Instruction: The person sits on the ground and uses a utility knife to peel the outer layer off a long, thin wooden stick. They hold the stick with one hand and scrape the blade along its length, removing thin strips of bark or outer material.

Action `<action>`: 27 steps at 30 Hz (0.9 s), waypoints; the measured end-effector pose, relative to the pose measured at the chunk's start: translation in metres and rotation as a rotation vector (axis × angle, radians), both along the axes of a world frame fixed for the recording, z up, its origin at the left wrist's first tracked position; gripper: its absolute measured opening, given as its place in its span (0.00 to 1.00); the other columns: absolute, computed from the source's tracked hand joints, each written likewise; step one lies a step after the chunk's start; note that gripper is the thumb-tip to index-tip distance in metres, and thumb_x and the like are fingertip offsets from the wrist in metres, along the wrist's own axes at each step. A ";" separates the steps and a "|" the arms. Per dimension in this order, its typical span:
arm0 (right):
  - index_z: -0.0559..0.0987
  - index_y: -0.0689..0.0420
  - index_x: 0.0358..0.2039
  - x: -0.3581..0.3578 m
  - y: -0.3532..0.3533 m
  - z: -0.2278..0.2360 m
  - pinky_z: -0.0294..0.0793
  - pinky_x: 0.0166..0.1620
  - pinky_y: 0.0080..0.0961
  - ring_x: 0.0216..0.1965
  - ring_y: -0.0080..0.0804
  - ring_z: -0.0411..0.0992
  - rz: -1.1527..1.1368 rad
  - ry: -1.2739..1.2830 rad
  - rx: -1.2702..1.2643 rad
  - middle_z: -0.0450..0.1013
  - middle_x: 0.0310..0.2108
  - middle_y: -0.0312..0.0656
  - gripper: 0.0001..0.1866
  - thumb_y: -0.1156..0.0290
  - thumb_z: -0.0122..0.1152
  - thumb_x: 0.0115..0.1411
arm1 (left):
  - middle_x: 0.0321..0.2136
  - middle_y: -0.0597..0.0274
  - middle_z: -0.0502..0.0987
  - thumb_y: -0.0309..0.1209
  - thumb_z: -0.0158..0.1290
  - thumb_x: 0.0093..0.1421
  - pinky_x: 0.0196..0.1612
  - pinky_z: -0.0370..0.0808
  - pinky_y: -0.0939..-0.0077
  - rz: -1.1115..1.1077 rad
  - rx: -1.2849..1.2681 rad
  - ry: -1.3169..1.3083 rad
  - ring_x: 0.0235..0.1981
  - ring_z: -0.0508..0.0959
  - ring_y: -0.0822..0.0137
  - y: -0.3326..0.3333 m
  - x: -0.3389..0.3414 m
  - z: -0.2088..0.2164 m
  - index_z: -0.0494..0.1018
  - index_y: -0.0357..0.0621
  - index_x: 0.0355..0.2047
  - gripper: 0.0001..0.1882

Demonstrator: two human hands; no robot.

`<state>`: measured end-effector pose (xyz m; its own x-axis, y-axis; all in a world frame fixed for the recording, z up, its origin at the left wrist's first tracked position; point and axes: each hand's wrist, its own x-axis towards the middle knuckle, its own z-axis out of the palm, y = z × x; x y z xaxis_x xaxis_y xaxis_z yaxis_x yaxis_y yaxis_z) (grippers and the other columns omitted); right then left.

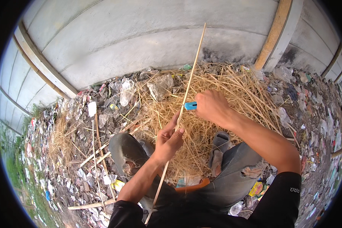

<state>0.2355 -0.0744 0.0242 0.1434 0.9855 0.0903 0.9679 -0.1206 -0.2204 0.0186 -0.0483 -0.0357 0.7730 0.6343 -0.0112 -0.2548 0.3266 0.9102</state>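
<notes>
A long thin bamboo strip [192,72] runs from the lap up past the concrete wall [140,41]; its lower end is hidden behind the dark sleeve. The left hand [168,140] pinches it mid-length, fingers closed around it. The right hand [212,106] is curled tight on a blue-handled cutter [190,105] touching the strip, its blade hidden. Straw shavings [216,83] pile beyond, plastic litter [125,93] around, a yellow packet [256,188] by the right knee.
</notes>
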 end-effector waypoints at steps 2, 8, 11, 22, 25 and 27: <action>0.79 0.65 0.21 0.000 0.004 0.003 0.72 0.20 0.38 0.16 0.40 0.75 0.012 -0.057 0.027 0.73 0.15 0.48 0.05 0.78 0.61 0.51 | 0.23 0.77 0.68 0.26 0.50 0.71 0.19 0.55 0.84 -0.014 -0.004 -0.067 0.17 0.61 0.84 0.002 -0.005 -0.001 0.53 0.44 0.73 0.32; 0.83 0.65 0.29 0.058 0.029 0.007 0.74 0.22 0.38 0.19 0.41 0.77 -0.364 0.082 0.058 0.76 0.20 0.51 0.08 0.79 0.55 0.57 | 0.23 0.77 0.65 0.26 0.50 0.72 0.22 0.56 0.86 -0.069 0.113 0.060 0.19 0.59 0.85 -0.018 -0.019 -0.003 0.51 0.40 0.73 0.33; 0.83 0.66 0.32 0.120 0.004 0.044 0.79 0.33 0.42 0.31 0.49 0.81 -0.571 0.058 0.149 0.80 0.29 0.56 0.08 0.76 0.58 0.58 | 0.22 0.79 0.64 0.27 0.49 0.72 0.23 0.55 0.86 -0.201 0.175 0.099 0.19 0.59 0.85 -0.037 -0.053 -0.013 0.51 0.40 0.73 0.33; 0.82 0.67 0.37 0.191 -0.036 0.046 0.79 0.47 0.44 0.43 0.56 0.80 -0.957 0.135 0.344 0.80 0.38 0.60 0.15 0.66 0.66 0.57 | 0.71 0.49 0.57 0.20 0.52 0.69 0.69 0.51 0.74 -0.573 0.147 0.187 0.70 0.55 0.71 -0.095 -0.163 -0.025 0.60 0.29 0.67 0.28; 0.82 0.68 0.36 0.202 -0.047 0.016 0.80 0.43 0.44 0.38 0.54 0.81 -0.906 0.050 0.323 0.80 0.35 0.61 0.16 0.66 0.66 0.57 | 0.50 0.63 0.75 0.21 0.52 0.69 0.47 0.67 0.86 -0.311 0.149 0.259 0.43 0.71 0.80 -0.095 -0.200 -0.037 0.59 0.30 0.68 0.29; 0.81 0.69 0.36 0.186 -0.044 0.021 0.79 0.40 0.44 0.35 0.53 0.81 -0.821 0.105 0.268 0.80 0.33 0.61 0.16 0.67 0.65 0.58 | 0.31 0.77 0.70 0.23 0.52 0.70 0.30 0.59 0.91 -0.121 0.189 0.274 0.27 0.60 0.86 -0.091 -0.201 -0.027 0.56 0.32 0.70 0.31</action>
